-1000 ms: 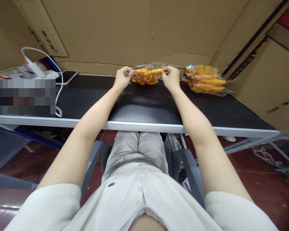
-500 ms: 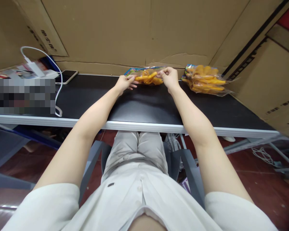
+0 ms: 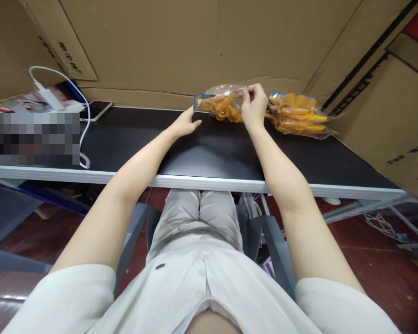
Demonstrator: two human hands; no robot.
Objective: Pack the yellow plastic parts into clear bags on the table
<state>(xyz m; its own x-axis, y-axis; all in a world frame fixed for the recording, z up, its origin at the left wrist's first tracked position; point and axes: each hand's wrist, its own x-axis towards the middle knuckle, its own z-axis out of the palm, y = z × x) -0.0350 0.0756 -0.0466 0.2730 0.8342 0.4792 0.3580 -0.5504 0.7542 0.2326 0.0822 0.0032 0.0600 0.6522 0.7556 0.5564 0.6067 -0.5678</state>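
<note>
A clear plastic bag [image 3: 225, 89] with yellow-orange pieces [image 3: 223, 110] inside is held up at the back of the black table, its blue printed end to the left. My right hand [image 3: 255, 105] pinches the clear right end of the bag between thumb and fingers. At the blue end, my left hand [image 3: 185, 123] is open, thumb apart, its fingertips against the bag and partly hidden. Right of my right hand lies a second pile of bagged yellow-orange pieces [image 3: 296, 113]; their exact kind is unclear.
A phone [image 3: 100, 111] lies at the left of the table [image 3: 209, 153], beside a white charger with its cable [image 3: 52, 98] and some papers. Cardboard walls [image 3: 153, 46] stand behind and to the right. A metal edge [image 3: 202, 182] runs along the front.
My right hand has moved right and up, now on the bag's clear end. The bag has shifted right and lifted. My left hand has moved slightly right, its fingers now at the blue end.
</note>
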